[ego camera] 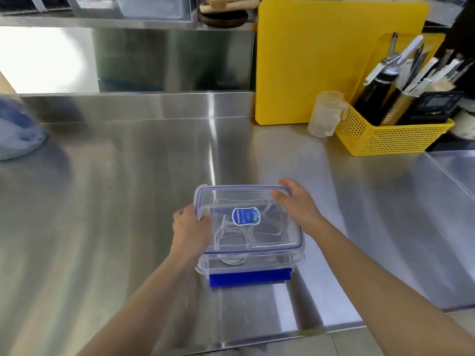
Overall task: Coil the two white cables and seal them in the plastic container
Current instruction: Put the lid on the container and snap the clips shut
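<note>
Both arms reach forward, forearms angling in to meet at the plastic container (253,262) in the middle of the steel counter (123,201). A yellow cutting board (321,60) and a yellow basket (385,141) of utensils stand far right. My left hand (189,227) curls round the left edge of the lid (244,199); my right hand (298,204) lies fairly flat on its far right corner. Inside, the white cables (231,235) sit coiled.

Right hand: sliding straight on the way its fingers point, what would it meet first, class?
The right hand would likely cross the far rim of the clear blue-rimmed plastic lid onto bare stainless-steel counter; depth is unclear.
</note>
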{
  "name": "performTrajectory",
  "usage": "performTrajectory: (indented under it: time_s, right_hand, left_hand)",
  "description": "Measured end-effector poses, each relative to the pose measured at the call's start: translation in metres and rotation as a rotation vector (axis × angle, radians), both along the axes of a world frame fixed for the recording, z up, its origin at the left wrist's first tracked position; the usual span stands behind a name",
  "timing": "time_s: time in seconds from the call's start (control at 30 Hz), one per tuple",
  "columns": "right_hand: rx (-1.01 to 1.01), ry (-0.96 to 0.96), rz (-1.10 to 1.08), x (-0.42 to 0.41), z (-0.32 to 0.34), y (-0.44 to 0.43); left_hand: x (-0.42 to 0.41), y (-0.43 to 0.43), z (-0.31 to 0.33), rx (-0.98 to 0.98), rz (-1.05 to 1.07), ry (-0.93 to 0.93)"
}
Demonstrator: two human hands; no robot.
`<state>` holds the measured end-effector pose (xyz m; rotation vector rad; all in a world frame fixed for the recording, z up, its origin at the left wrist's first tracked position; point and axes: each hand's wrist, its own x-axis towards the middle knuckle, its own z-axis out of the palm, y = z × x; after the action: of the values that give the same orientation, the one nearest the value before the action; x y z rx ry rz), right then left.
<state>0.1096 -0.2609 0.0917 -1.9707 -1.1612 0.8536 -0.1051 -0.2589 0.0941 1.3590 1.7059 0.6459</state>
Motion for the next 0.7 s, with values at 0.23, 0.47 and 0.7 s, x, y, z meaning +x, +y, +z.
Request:
performTrajectory:
  time_s: [0.23,0.47,0.7]
  right_hand:
    - [-0.057,0.056,-0.002,-0.001,-0.002,-0.010]
    - [-0.091,0.033,0.015,-0.004,-0.001,-0.008]
    - [-0.099,-0.013,0.034,-0.007,-0.007,-0.015]
  left_hand:
    - [-0.002,-0.007,-0.002,-0.083,-0.021,-0.085]
    - [-0.007,-0.009,-0.010,-0.152,-0.036,-0.100]
    - [-0.010,-0.017,-0.016,-0.213,-0.020,-0.204]
